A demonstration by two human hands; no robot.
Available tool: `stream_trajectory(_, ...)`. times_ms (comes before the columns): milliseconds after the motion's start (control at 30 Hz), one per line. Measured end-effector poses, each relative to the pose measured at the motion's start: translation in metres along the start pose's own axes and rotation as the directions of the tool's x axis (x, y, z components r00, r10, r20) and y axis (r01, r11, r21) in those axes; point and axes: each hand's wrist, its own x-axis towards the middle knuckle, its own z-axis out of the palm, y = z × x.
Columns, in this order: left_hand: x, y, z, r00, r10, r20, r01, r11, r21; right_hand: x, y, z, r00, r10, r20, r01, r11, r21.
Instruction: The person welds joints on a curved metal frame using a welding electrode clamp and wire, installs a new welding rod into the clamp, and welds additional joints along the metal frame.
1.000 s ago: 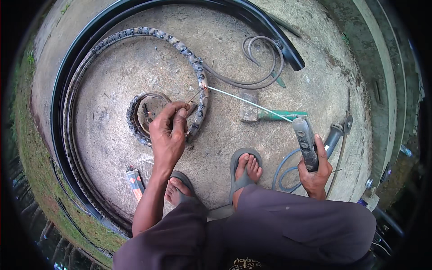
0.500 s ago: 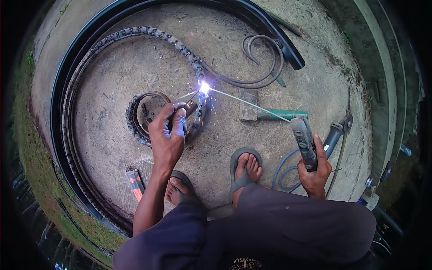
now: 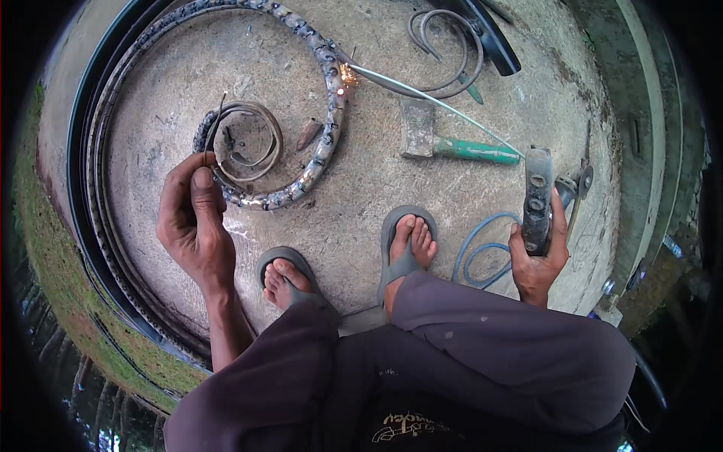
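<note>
My right hand point(image 3: 541, 265) is wrapped round a dark electrode holder point(image 3: 537, 197). From its jaws a long pale welding electrode point(image 3: 444, 105) reaches left to the spiral-shaped metal piece point(image 3: 335, 124), whose curve carries rows of dark weld marks. Orange sparks point(image 3: 347, 73) fly at the electrode's tip, and a small spot glows just below. Between thumb and forefinger, my left hand point(image 3: 197, 222) pinches a thin metal rod point(image 3: 217, 120) that points up beside the small inner coil point(image 3: 275, 143). Whether that rod touches the coil I cannot tell.
A hammer point(image 3: 474, 149) with a green handle lies between the spiral and my right hand. An angle grinder point(image 3: 570, 187) sits behind that hand, near a blue cable point(image 3: 461, 252). Black curved metal point(image 3: 497, 41) borders the concrete. My sandalled feet point(image 3: 410, 237) stand close by.
The bright arc has given way to sparks and a glowing spot. My left hand has drawn left, away from the weld. The view has shifted, and the electrode holder now stands more upright.
</note>
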Motion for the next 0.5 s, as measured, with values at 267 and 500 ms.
stream_trajectory(267, -0.009, -0.014, -0.022, 0.992, -0.127, -0.013, 0.126, 0.991, -0.034, -0.001, -0.004, 0.002, 0.986, 0.163, 0.019, -0.164, 0.986, 0.038)
stream_trajectory(500, -0.007, -0.011, -0.013, 0.994, -0.097, 0.043, 0.099, 0.994, -0.039, 0.010, -0.016, 0.010, 0.983, 0.179, 0.036, -0.181, 0.979, 0.098)
